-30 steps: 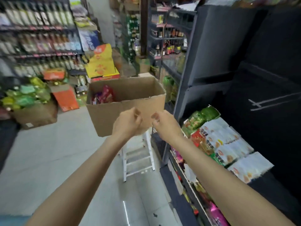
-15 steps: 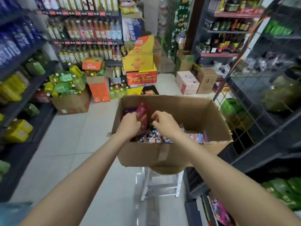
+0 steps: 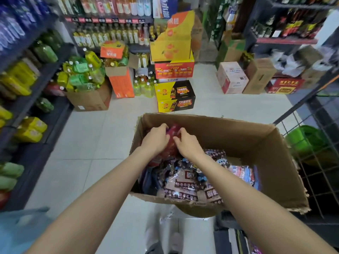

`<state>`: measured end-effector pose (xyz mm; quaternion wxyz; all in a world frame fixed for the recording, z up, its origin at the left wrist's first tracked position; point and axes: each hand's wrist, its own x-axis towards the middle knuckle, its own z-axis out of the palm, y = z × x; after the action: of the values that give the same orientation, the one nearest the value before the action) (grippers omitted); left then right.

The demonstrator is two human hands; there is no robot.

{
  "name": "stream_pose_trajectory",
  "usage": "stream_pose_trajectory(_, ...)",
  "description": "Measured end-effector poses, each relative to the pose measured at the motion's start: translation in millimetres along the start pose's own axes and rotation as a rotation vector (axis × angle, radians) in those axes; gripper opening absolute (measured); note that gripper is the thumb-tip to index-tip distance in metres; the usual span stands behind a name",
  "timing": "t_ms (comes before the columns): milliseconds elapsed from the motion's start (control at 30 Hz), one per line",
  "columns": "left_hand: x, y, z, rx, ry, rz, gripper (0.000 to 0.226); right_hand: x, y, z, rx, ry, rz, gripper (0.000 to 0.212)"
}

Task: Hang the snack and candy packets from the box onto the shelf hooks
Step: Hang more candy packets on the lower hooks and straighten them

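Note:
An open cardboard box [image 3: 271,162] stands in front of me, filled with several snack and candy packets [image 3: 185,184]. A red packet [image 3: 171,142] sticks up at the box's far left corner. My left hand [image 3: 156,141] and my right hand [image 3: 188,143] are both inside the box, on either side of that red packet, with fingers curled onto its top. The packet's lower part is hidden behind my hands. The wire rack [image 3: 315,162] stands to the right of the box.
The box rests on a white stool [image 3: 183,224]. Stacked drink cartons [image 3: 174,85] stand ahead across the tiled floor. A bottle-filled box [image 3: 89,96] and dark shelves with bottles line the left. More cartons [image 3: 233,77] sit at the right back.
My view has swung left from the shelf to the box and dropped over it. Both hands went from in front of the box down into it and reached the red packet.

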<state>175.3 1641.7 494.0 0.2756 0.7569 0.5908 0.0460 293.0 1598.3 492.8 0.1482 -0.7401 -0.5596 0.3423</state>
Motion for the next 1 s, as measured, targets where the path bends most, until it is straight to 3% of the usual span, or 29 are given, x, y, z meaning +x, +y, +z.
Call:
stream_pose_trajectory(133, 9.3, 6.9, 4.3, 0.166, 0.022, 0.052, 0.024, 7.3, 8.0, -7.2, 0.064, 0.061, 0.112, 0.035)
stream_pose_trajectory(267, 4.5, 6.8, 5.9, 0.198, 0.079, 0.092, 0.022, 3.2, 24.0, -17.8, 0.045, 0.055, 0.087, 0.008)
stream_pose_trajectory(400, -7.3, 10.4, -3.3, 0.142, 0.196, 0.158, 0.014, -11.2, 24.7, -35.2, 0.034, 0.121, -0.037, 0.02)
stream_pose_trajectory(667, -63.9, 34.2, -27.6, 0.11, 0.349, 0.346, 0.014, -84.7, 0.3, -62.4, 0.093, 0.492, -0.132, 0.02)
stream_pose_trajectory(867, -150.2, 61.8, -45.0, -0.03, 0.584, 0.61, 0.022, -191.2, -20.4, -65.8, 0.204, 0.858, -0.176, 0.019)
stream_pose_trajectory(1000, -212.4, 80.7, -45.7, -0.069, 0.671, 0.713, 0.015, -272.8, -25.7, -64.3, 0.217, 1.019, -0.165, 0.009)
